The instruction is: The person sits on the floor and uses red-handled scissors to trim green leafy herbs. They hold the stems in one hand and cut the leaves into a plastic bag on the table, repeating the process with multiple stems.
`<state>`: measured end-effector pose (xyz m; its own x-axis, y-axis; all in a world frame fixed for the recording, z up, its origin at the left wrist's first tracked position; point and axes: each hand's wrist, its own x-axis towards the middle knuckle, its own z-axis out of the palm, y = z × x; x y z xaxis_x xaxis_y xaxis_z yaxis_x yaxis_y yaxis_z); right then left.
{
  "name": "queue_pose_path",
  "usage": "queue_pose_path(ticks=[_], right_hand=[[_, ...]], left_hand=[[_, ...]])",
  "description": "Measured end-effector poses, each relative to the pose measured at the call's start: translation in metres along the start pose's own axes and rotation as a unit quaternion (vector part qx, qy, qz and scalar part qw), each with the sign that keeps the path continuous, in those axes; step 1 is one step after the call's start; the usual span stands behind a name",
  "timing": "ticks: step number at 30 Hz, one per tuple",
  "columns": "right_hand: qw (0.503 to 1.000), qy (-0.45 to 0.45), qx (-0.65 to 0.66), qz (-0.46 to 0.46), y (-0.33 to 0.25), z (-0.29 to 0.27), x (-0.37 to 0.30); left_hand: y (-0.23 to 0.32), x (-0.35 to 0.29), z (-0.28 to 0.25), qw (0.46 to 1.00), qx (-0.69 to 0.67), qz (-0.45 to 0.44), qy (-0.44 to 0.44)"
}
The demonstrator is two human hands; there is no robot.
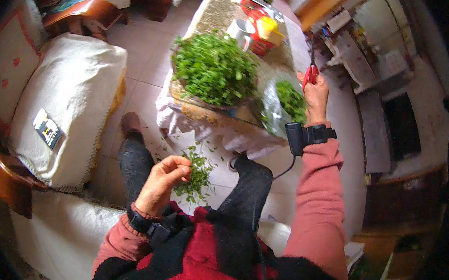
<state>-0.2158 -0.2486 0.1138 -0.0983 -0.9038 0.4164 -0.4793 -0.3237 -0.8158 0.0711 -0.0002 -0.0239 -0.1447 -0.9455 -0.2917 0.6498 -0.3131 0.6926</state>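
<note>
My right hand (317,97) is raised past the table's right side and grips scissors (310,76) by their red handles, the dark blades pointing away from me. Low over my lap, my left hand (165,180) is closed, thumb and fingertips pressed together; whatever is between them, if anything, I cannot make out. Beside and beneath it, loose cut greens (197,177) lie scattered on the floor between my legs. A large heap of leafy greens (215,69) covers the table's near left part. Close to my right wrist, a clear plastic bag (272,99) holds more greens.
The table (213,6) has a patterned cover with a pale cloth hanging over its edge. Behind the greens stand a white mug (239,30) and a red and yellow package (266,33). On the left, a phone-like object (47,129) lies on a white-covered seat (77,85).
</note>
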Motion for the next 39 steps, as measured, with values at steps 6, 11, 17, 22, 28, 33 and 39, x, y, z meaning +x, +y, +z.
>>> queue_pose_path(ticks=[6,11,17,22,28,33,39], right_hand=[[0.99,0.004,-0.038,0.133,0.05,-0.066,-0.036],[0.989,-0.042,-0.045,0.133,0.11,-0.076,-0.04],[0.974,-0.08,-0.196,0.08,0.17,-0.039,-0.015],[0.955,-0.074,-0.279,0.066,0.178,-0.022,-0.013],[0.991,-0.01,-0.135,0.018,0.13,-0.044,-0.004],[0.988,-0.057,-0.139,0.017,0.099,-0.066,0.003],[0.984,-0.042,-0.171,-0.016,0.088,-0.072,0.009]], left_hand=[[-0.012,-0.005,0.022,0.999,0.027,-0.024,-0.02],[-0.024,-0.002,0.041,0.995,0.078,-0.056,-0.009],[-0.026,0.001,0.053,0.991,0.118,-0.067,-0.003],[-0.023,0.007,0.051,0.992,0.106,-0.066,0.018],[-0.023,0.011,0.048,0.992,0.107,-0.07,0.019],[-0.027,0.009,0.048,0.992,0.1,-0.072,-0.003],[-0.024,0.001,0.045,0.993,0.103,-0.049,-0.017]])
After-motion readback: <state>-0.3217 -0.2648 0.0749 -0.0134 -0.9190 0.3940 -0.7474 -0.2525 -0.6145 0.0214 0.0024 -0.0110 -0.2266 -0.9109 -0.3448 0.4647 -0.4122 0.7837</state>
